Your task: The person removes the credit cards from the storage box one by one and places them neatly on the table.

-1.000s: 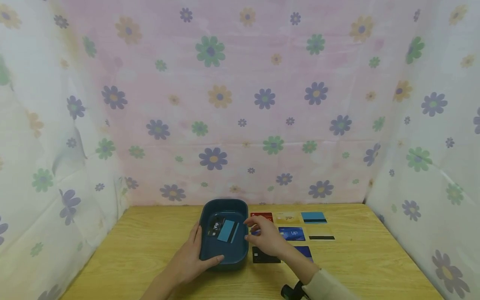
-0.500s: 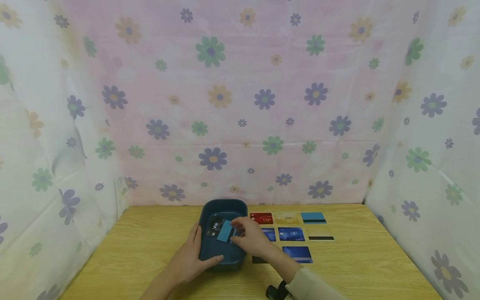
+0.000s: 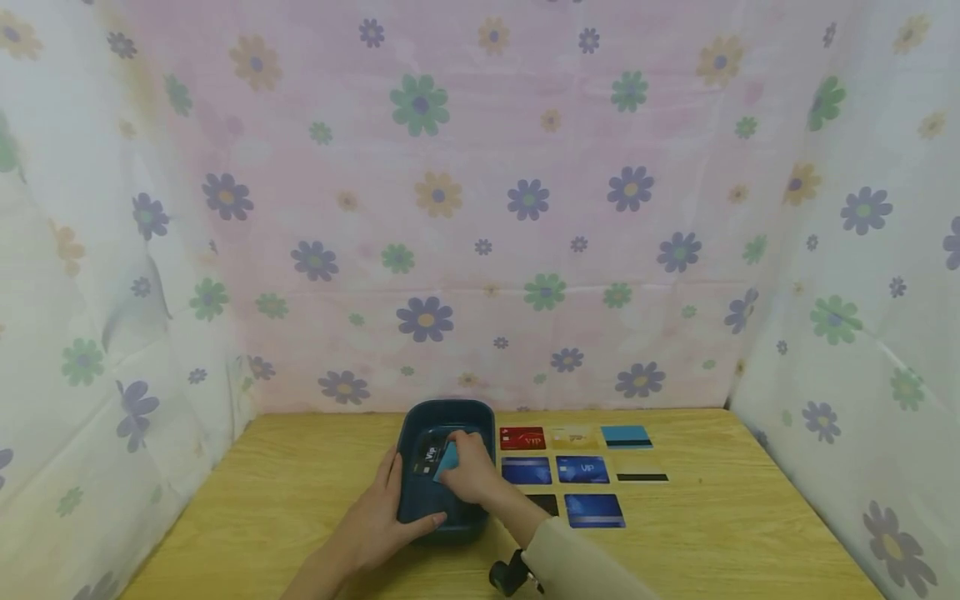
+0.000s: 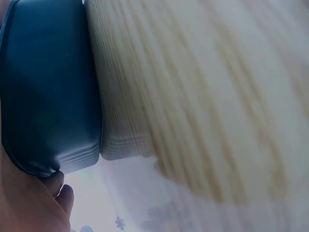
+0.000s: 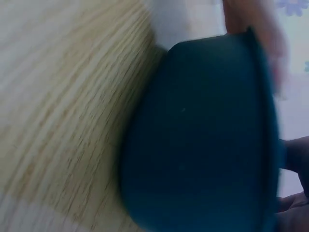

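A dark teal plastic box (image 3: 450, 407) stands on the table. My left hand (image 3: 377, 510) holds it, fingers along its left side and thumb over the front rim. The left wrist view shows the box's outer wall (image 4: 53, 92) above that hand. Inside lie a black card marked "Vip" (image 3: 429, 456) and a light blue card (image 3: 447, 461). My right hand (image 3: 474, 472) reaches over the right rim and pinches the light blue card between thumb and fingers, covering most of it. In the blurred right wrist view, the box wall (image 5: 203, 130) hides the cards.
Right of the box, several cards lie in rows, among them a red VIP card (image 3: 522, 438), a blue-and-black striped card (image 3: 627, 437), a blue VIP card (image 3: 582, 469) and a plain blue card (image 3: 594, 510). Flowered cloth (image 3: 480, 208) encloses the table's back and sides.
My right hand has moved left from above the cards, over the rim and onto the light blue card inside. The left hand and box have stayed in place.
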The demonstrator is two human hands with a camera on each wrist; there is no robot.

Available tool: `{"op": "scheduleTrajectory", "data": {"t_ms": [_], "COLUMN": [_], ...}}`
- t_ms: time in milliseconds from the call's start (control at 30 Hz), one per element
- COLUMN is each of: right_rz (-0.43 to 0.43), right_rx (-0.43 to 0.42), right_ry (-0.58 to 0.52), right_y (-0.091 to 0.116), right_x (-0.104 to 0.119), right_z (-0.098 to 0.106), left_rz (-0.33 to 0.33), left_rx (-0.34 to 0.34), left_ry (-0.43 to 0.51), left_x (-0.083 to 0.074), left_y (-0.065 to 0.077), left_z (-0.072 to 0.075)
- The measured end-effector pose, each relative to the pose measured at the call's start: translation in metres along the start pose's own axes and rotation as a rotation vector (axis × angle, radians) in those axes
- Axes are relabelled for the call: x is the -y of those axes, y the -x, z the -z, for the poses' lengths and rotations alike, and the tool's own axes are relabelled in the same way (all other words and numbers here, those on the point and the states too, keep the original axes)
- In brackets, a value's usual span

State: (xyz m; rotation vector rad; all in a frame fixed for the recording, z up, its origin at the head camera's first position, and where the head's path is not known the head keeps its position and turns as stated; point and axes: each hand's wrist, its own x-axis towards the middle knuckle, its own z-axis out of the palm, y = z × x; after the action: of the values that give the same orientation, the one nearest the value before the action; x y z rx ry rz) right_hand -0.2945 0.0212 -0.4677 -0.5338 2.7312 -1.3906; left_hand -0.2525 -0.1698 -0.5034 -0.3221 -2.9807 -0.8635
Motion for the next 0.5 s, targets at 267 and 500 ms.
{"op": "scheduleTrajectory", "data": {"t_ms": [267,500], "right_rz": [-0.127,-0.184], "right_rx": [-0.037,-0.098], "right_ry": [0.091,0.134], "right_y": [-0.018,-0.024], "right_x": [-0.005,-0.009], "right_z": [-0.015,-0.024], "left_rz": [0.015,0.01], "left_rx": [0.004,-0.003], "left_ry": [0.003,0.008], "left_x": [0.0,0.0], "left_y": [-0.001,-0.001], "left_z": [-0.001,-0.002]}}
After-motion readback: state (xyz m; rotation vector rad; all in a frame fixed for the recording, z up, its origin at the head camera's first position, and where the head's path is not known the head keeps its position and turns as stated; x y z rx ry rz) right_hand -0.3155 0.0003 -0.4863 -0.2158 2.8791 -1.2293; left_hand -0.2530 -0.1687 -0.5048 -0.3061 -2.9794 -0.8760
